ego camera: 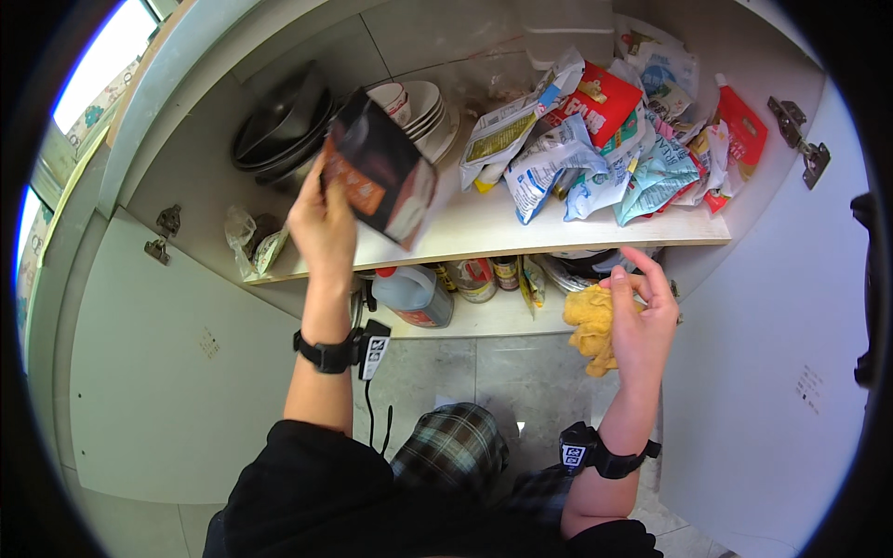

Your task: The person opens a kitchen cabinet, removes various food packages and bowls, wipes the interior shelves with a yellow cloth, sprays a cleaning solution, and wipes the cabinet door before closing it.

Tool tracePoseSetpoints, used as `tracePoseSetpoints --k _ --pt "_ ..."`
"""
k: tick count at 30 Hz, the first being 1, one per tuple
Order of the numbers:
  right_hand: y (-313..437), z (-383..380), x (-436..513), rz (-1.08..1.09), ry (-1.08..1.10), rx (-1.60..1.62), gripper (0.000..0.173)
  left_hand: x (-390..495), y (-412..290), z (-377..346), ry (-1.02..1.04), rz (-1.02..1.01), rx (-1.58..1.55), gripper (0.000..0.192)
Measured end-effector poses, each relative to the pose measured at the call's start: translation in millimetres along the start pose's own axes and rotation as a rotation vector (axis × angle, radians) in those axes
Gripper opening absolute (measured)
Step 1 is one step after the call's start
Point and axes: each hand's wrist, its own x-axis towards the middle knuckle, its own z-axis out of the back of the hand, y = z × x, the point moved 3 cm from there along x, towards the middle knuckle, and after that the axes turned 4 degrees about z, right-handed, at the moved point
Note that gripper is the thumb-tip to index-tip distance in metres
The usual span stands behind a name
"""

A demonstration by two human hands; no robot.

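Note:
My left hand (324, 220) grips a dark food packet (380, 171) with an orange patch by its left edge, raised over the upper cabinet shelf (460, 227). Bowls stand beyond the packet. A crumpled yellow cloth (593, 321) hangs from my right hand (642, 314), which is in front of the lower shelf's right part. On the upper shelf's right side lies a pile of food packets, among them a red one (600, 104), a blue and white one (551, 164) and a light teal one (659, 174).
Dark metal bowls (279, 125) and stacked white bowls (425, 111) stand at the back left. A translucent bin (568, 31) is behind the packets. Below are a blue-grey jug (415, 296), a glass jar (476, 282) and pans. Cabinet doors (167, 376) flank me, swung wide.

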Motion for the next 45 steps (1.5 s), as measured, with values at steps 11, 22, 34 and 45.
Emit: tracePoseSetpoints --k 11,22,34,45 --pt "1 5 0 0.046 -0.031 -0.062 0.024 7 1 -132 0.457 -0.149 -0.018 0.049" --pt "-7 10 5 -0.004 -0.031 -0.051 0.023 -14 41 -19 0.23 -0.454 0.347 0.093" --pt "-21 -3 10 -0.057 0.026 -0.058 0.024 9 168 161 0.192 -0.173 1.155 0.049" --pt "-9 -4 6 -0.024 -0.012 -0.113 0.024 28 91 89 0.153 0.029 0.458 0.031"
